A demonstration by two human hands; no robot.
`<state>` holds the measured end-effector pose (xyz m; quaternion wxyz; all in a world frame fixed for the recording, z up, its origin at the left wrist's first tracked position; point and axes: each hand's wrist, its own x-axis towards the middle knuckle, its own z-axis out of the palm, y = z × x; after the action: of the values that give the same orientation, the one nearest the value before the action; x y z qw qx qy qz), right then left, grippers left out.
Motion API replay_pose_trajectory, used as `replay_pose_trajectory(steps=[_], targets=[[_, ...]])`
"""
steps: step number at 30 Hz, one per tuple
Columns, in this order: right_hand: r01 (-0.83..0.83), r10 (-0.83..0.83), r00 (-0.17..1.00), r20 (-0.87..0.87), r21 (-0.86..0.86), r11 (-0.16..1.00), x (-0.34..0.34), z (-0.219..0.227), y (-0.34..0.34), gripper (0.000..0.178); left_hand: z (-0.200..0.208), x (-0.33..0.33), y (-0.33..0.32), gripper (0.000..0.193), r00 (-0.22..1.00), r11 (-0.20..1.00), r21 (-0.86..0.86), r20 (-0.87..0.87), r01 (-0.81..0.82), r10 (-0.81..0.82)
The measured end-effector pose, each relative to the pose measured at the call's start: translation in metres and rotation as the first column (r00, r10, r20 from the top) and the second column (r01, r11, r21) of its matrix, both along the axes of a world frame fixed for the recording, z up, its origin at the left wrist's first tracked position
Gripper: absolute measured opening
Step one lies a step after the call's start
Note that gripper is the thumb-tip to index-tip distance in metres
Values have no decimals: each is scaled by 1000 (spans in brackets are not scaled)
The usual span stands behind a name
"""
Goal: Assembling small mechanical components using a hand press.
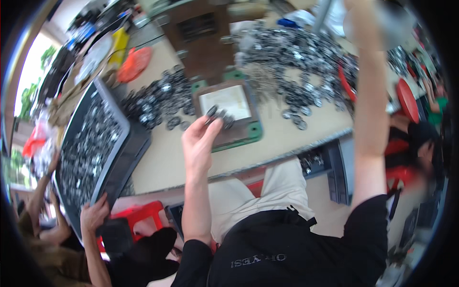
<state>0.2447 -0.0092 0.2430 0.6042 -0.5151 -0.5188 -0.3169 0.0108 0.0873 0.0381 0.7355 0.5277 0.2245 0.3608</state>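
Here, the left hand (pixel 200 143) is raised over the tabletop (pixel 162 162), fingers pinched shut on a small cluster of dark round metal parts (pixel 217 115), held just above a flat square fixture plate (pixel 228 103) on a green base (pixel 248 136); the grip looks suited to feeding pieces down onto the plate one at a time. The right hand reaches high toward the top rim of the view, the arm (pixel 370 110) stretched up; the hand itself is blurred, so I cannot tell whether it is open or closed. Loose heaps of the same parts (pixel 296 52) lie beyond and beside the fixture. At left, a dark tray (pixel 117 138) full of parts overhangs the edge, steadied by another person's hand (pixel 94 215)
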Motion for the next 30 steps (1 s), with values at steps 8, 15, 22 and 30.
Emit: replay_pose_trajectory(steps=[8,15,22,30], targets=[[-705,419,707,-570,-523,479,-92,-212,-110,56,-29,-4,-76,22,898,899,-148,-105,411,-428],[-376,14,843,-538,-569,731,-42,-230,-158,50,-24,19,-107,36,810,831,-226,-202,508,-550],[171,-357,892,-275,-526,833,48,-258,-121,53,-21,-9,-76,31,914,959,24,-311,282,-261],[109,-315,750,-582,-362,926,41,-255,-121,34,-23,-65,-28,25,893,950,284,-381,-132,238]])
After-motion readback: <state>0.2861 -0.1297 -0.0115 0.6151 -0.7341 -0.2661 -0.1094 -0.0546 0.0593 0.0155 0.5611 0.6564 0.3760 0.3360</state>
